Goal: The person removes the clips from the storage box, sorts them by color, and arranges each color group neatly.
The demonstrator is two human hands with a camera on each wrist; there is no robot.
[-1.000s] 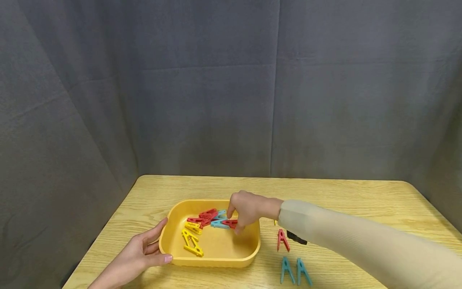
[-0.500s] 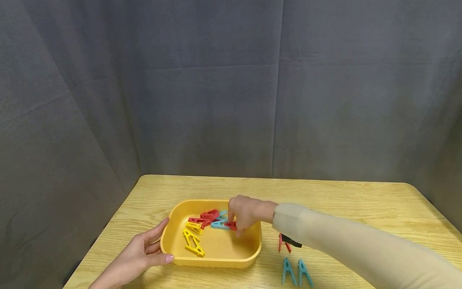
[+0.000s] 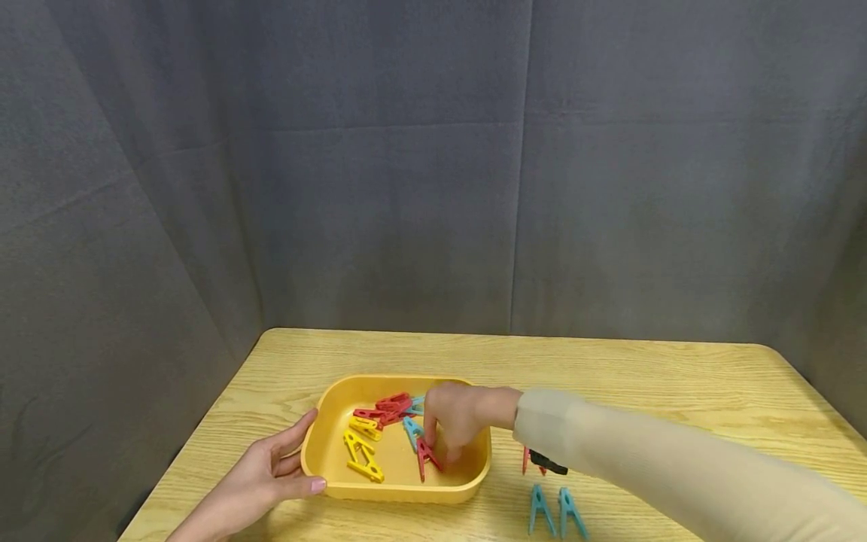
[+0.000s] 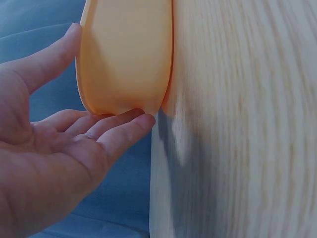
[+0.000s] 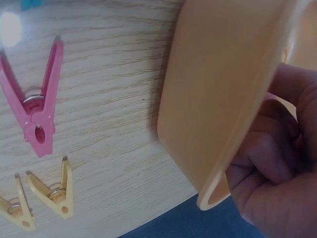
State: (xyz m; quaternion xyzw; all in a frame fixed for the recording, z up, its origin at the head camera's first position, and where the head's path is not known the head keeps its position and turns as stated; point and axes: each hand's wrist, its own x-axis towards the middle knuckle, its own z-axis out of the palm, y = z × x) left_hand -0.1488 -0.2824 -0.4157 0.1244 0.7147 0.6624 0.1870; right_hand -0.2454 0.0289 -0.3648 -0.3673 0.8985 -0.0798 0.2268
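In the head view my left hand rests against the left front corner of a yellow plastic basin, thumb at the front side and fingers at the left. The left wrist view shows those fingers mostly straight. My right hand reaches inside, with the index fingertip at a red clothespin; a pinch on it cannot be made out. In the right wrist view some fingers are curled behind the basin wall. Beside the red one lies a blue clothespin. Red clothespins and yellow clothespins lie further left.
Two teal clothespins lie on the wooden table right of the basin. A red clothespin and two yellow clothespins also lie there. A dark grey curtain hangs behind.
My right hand has sunk lower in the basin. The red clothespin beside it has turned and shifted toward the front; the blue one has turned too. My left hand stays at the corner.
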